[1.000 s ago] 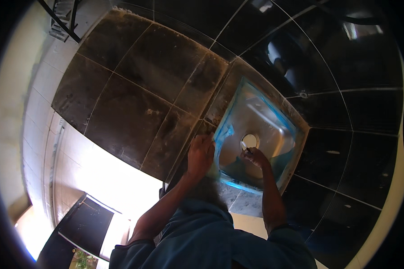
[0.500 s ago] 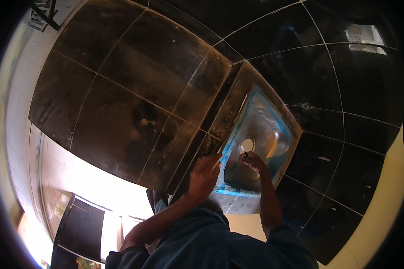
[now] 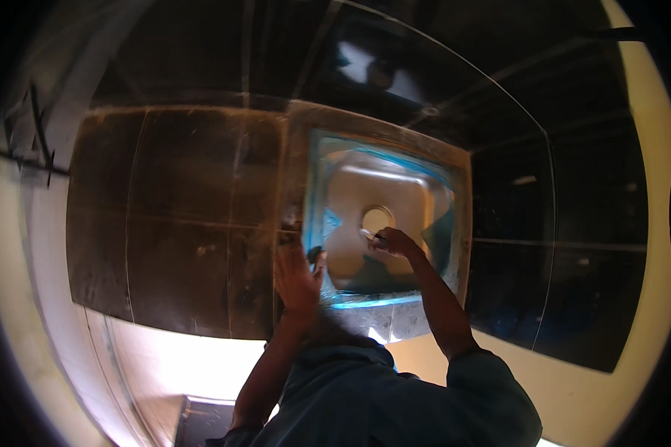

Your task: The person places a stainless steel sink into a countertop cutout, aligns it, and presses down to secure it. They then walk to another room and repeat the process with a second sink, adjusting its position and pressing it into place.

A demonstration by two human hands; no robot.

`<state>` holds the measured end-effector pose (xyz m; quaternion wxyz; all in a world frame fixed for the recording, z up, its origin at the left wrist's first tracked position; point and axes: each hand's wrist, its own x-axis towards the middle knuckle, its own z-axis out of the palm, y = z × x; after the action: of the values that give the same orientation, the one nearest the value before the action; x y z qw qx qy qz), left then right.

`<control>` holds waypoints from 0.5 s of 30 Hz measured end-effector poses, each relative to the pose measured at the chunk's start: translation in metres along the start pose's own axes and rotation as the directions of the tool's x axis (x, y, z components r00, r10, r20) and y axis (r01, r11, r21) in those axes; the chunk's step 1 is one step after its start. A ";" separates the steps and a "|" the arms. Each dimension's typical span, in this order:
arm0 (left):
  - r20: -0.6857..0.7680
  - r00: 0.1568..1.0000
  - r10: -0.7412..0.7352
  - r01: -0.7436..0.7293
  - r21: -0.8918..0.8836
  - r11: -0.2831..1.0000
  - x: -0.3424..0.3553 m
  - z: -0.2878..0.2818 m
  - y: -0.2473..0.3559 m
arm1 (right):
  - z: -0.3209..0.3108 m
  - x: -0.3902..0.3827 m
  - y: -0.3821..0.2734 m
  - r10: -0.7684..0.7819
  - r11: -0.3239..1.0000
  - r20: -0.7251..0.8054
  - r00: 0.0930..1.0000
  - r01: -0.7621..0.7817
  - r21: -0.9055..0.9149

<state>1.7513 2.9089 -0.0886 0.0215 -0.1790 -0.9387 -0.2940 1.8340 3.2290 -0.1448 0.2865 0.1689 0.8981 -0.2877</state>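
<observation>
A steel sink is set into the dark tiled counter, with blue plastic film along its rim and some of it inside the bowl. My right hand is over the bowl, closed around a small thin tool with a pale tip, beside the round drain hole. My left hand lies against the counter at the sink's left edge, fingers stretched and thumb apart. A dark patch shows between thumb and fingers; I cannot make out what it is.
Dark tiled countertop spreads to the left of the sink. Black tiled walls rise behind and to the right, with a cream wall beyond. A dark metal frame stands at the far left.
The view has turned, so the sink sits straighter and nearer the middle. My right hand stays by the drain hole; my left hand stays at the sink's left edge, its fingers straighter.
</observation>
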 end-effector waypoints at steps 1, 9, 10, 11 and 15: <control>0.058 0.998 -0.030 0.032 -0.028 0.999 -0.001 0.003 0.001 | 0.004 0.001 0.003 -0.014 1.000 -0.014 1.000 0.015 0.009; 0.082 0.995 -0.051 0.038 0.147 0.988 -0.001 0.003 0.018 | 0.009 0.011 0.009 0.121 0.993 -0.018 0.992 -0.121 0.017; 0.106 0.993 -0.060 0.045 0.137 0.990 0.001 -0.001 0.023 | 0.008 0.006 0.009 0.132 0.991 -0.039 0.990 -0.131 0.029; 0.112 0.992 -0.057 0.039 0.157 0.987 0.003 -0.001 0.024 | 0.009 0.002 0.007 0.146 0.989 -0.058 0.988 -0.143 0.049; 0.051 0.998 -0.046 0.034 0.219 0.975 0.008 0.010 0.026 | 0.003 -0.003 -0.006 0.196 0.979 -0.053 0.979 -0.193 0.058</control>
<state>1.7536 2.9366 -0.0818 0.0090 -0.1648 -0.9688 -0.1847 1.8343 3.2222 -0.1422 0.2824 0.2717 0.8773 -0.2770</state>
